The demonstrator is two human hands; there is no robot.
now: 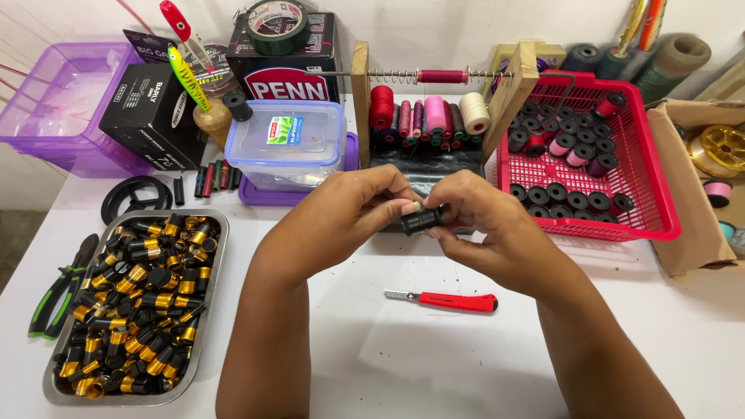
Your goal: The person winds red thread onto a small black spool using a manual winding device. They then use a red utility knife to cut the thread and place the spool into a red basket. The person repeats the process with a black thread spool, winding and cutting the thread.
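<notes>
Black spool (pixel 423 219) at centre; red-handled knife (pixel 443 300) at 6 o'clock; black-and-gold pieces in a grey metal tray (pixel 213 295) at 8 o'clock; red basket (pixel 652 186) at 2 o'clock; purple bin (pixel 46 116) at 10 o'clock.

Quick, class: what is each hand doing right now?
Left hand: closed, fingertips pinching the small black spool.
Right hand: closed, gripping the same spool from the other side.

Two bare forearms rise from six o'clock and converge at centre. The left hand (pixel 353 206) comes from seven o'clock, the right hand (pixel 485 217) from five o'clock. Fingers curl inward, fingertips pinched together and nearly touching.
</notes>
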